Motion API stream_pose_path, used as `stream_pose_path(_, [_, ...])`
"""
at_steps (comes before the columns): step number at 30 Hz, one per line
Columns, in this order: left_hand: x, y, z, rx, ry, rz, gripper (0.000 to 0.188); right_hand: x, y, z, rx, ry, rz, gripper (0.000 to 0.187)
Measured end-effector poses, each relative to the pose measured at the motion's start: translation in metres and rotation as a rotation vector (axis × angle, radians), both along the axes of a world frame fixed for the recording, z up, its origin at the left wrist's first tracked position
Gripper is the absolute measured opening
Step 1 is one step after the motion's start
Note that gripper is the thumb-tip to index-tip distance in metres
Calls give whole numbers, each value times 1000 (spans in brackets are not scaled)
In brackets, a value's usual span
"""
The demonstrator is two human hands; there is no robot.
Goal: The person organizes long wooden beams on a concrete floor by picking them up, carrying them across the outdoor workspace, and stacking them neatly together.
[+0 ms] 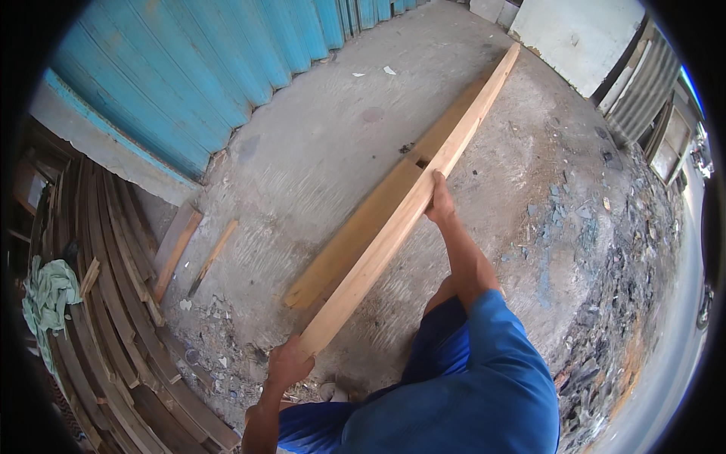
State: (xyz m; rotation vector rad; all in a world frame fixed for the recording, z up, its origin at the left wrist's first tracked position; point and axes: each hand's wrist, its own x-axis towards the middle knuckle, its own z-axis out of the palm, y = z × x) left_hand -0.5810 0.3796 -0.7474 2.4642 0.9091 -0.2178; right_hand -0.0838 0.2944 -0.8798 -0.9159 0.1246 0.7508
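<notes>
While gripping plank [408,198], left hand [287,365] near-end (right hand [439,203] outstretched)

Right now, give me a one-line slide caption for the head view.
Both hands hold a long plank over a concrete floor: left hand at its near end, right hand midway.

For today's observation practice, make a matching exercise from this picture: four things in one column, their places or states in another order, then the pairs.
1. long plank
2. green cloth
3. blue corrugated wall
4. short plank

A. lying flat on the concrete
B. behind the concrete floor, upper left
C. gripped by both hands
D. draped on the stacked boards at left

Pairs: 1-C, 2-D, 3-B, 4-A
</notes>
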Motion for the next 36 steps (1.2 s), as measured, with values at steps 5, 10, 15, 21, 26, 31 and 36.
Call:
stream_pose_path(5, [16,46,-25,-14,-22,33,48,3,3,8,-456,58,161,80])
stream_pose_path(10, [34,102,-87,57,47,30,51,-15,18,10,-522,-167,311,74])
stream_pose_path(15, [28,100,-119,23,124,170,55,-34,24,20,-597,-282,370,60])
stream_pose_path(21, [21,91,-108,114,-74,230,62,-36,15,15,-615,-271,372,51])
stream_pose_path(26, [11,96,-95,43,76,244,71,-46,15,27,-702,-344,397,54])
stream_pose_path(31, [-11,102,-89,17,22,212,77,-66,9,36,-824,-785,418,53])
stream_pose_path(36, [-40,77,-22,16,-4,237,74,-112,-40,44,-1046,-1278,369,47])
